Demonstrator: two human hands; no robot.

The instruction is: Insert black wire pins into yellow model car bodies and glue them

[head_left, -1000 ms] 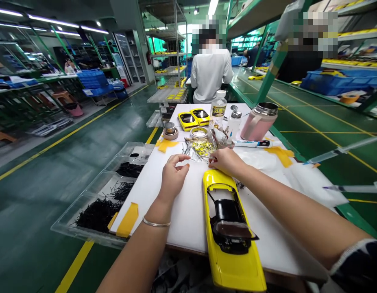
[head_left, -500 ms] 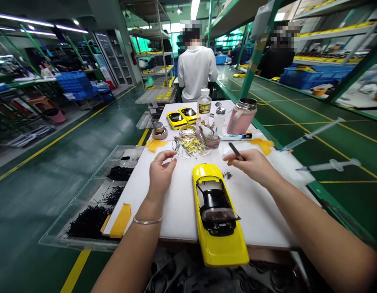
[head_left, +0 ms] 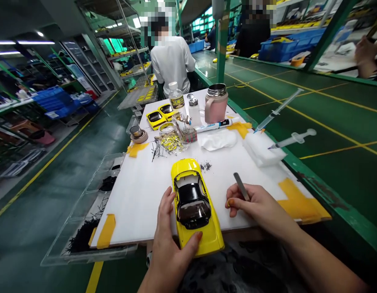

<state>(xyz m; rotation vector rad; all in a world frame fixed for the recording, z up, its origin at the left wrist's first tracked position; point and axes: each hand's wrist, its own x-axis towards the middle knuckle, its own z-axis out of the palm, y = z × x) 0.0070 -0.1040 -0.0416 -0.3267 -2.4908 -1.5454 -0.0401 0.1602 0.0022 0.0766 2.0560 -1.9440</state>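
Observation:
A yellow model car body (head_left: 208, 240) lies at the table's near edge. My left hand (head_left: 173, 248) grips it, thumb on the near yellow panel and fingers along its left side. In the body sits a black roof piece (head_left: 188, 192). A tinted clear windshield (head_left: 194, 210) lies flat over the opening nearer me. To the right of the car, my right hand (head_left: 246, 199) is closed around metal tweezers (head_left: 241, 186), whose flat end points up; their tips are hidden. Beyond the car are small black bits (head_left: 205, 166) scattered on the white board.
Two yellow car bodies (head_left: 157, 119), a pink mug (head_left: 216, 103), a bottle (head_left: 176, 97), a marker pen (head_left: 215, 125) and a bag of small yellow parts (head_left: 172, 142) stand behind. Two syringes (head_left: 293, 139) rest right on white foam. Black parts fill a clear tray (head_left: 75, 219) at left.
My left hand has come down from the board onto the car body. The windshield, tilted and sticking out before, now lies within the body. My right hand is lower, still with the tweezers. The view has shifted.

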